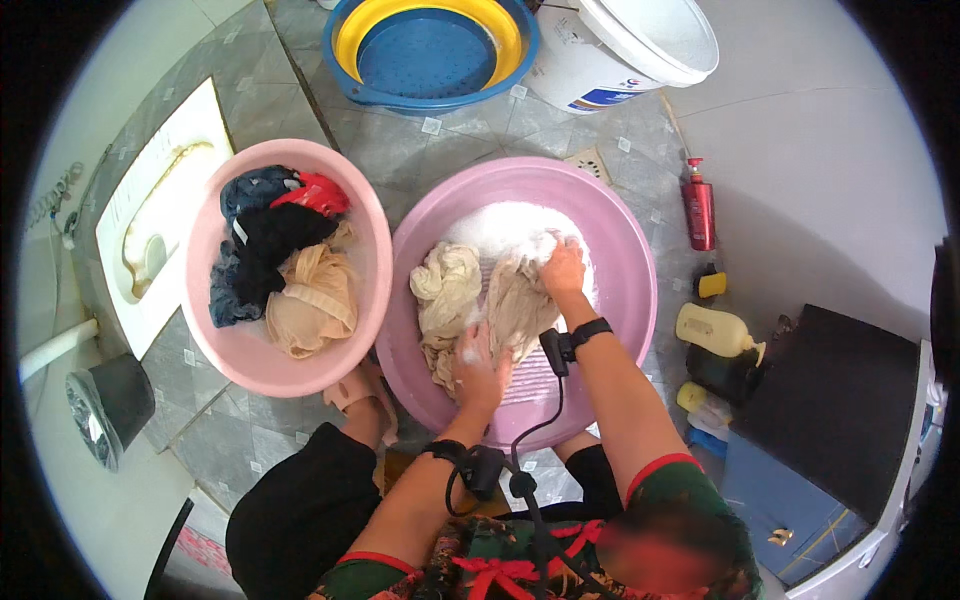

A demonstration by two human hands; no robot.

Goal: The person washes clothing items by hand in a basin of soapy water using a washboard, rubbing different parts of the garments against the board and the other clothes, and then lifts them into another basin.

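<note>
A pink-purple plastic basin [637,315] with a ribbed washboard [532,379] moulded into its floor stands before me. A wet beige garment [517,304] lies across the ribs. My right hand [564,268] grips its upper end, fingertips partly lost in white suds [495,225]. Lower down, my left hand [481,375] holds the near edge of the same garment, thumb and fingers apart around the cloth. Foam clings to both hands. Bunched to the left in the basin is a cream cloth [446,281], which runs down beside my left hand.
A light pink basin [202,330] at the left holds dark, red and tan clothes [311,300]. Behind are a blue-and-yellow basin [525,45] and a white bucket [577,60]. A red pump bottle [699,210] and cream bottle [712,330] line the right wall. A squat toilet [161,217] lies left.
</note>
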